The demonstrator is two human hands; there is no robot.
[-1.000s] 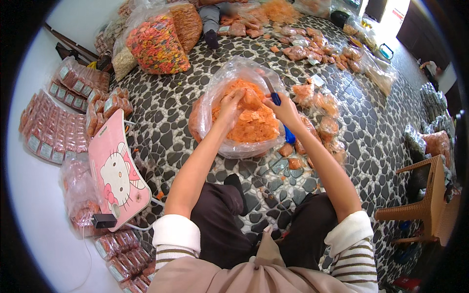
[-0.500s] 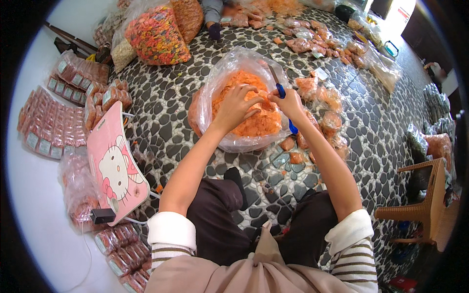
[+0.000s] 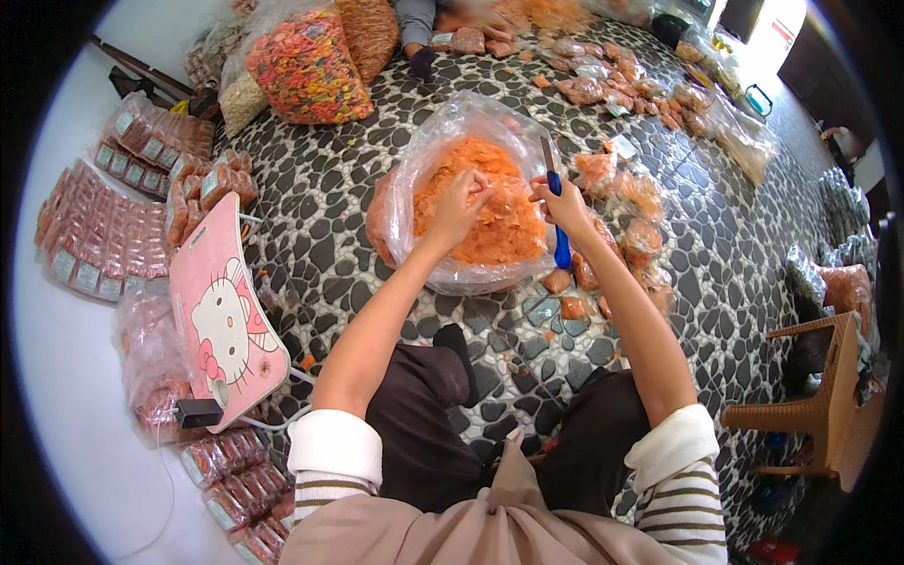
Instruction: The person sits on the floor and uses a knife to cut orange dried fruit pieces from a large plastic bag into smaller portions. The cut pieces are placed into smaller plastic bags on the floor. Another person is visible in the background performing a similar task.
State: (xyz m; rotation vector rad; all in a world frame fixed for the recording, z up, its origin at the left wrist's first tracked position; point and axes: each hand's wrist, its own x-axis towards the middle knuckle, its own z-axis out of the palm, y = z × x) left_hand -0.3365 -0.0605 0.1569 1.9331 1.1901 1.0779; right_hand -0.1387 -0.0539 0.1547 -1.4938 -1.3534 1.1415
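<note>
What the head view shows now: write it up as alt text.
A bare left hand is over orange pieces in a large clear plastic bag, while the right hand holds a blue-handled bladed tool near its rim. A pink table stands at left.

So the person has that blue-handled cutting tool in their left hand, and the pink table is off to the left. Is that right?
Not quite: the head view shows the blue-handled cutting tool in the right hand, not the left. The pink table is indeed off to the left.
</note>
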